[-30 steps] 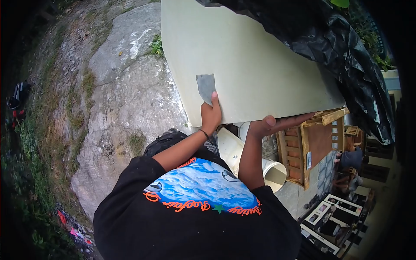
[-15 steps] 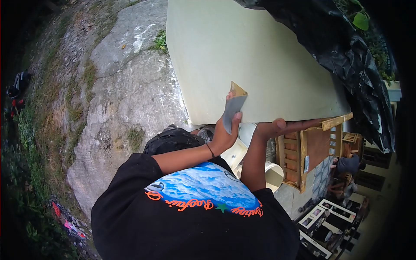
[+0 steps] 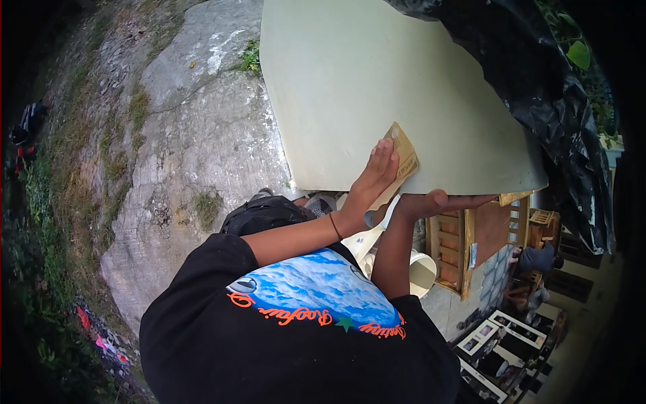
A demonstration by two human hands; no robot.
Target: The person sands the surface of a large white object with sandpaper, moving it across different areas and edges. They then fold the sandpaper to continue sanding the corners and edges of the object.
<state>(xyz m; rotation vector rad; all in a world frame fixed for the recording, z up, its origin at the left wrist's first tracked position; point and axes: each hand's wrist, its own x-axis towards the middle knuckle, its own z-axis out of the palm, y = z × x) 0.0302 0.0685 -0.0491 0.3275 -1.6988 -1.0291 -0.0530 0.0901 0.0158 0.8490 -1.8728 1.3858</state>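
A large pale panel fills the upper middle of the view. Against its lower part, my left hand presses a folded sheet of sandpaper, brown backing showing, fingers close together over it. Part of the sheet hangs below the panel's edge, beside the palm. My right hand holds the panel's lower edge from underneath, thumb up at the rim and fingers stretched to the right along it.
Black plastic sheeting drapes over the panel's right side. Below are a white bucket and a wooden frame piece. Rough concrete lies left. A person and framed glass-like pieces are at lower right.
My left hand has moved up and right across the panel with the sandpaper, which now shows more of its brown backing. My right hand stays at the lower edge.
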